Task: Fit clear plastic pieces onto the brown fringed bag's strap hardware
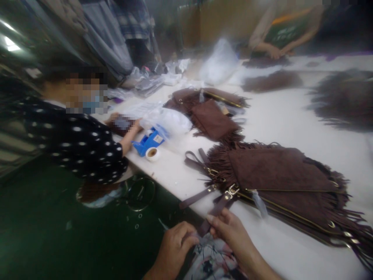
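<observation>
In the head view, my right hand pinches a brown wrist strap between thumb and fingers at the table's front edge. The strap runs up to a gold clasp on a stack of brown fringed bags. My left hand is closed at the strap's lower end, thumb against index finger. Something pale and see-through shows at its fingertips, too blurred to name. Another loose strap hangs over the edge beside it.
More brown bags lie farther back on the white table. A blue tape dispenser and a tape roll sit near the left edge. A co-worker in a dotted top sits at the left; another person's hands work across the table.
</observation>
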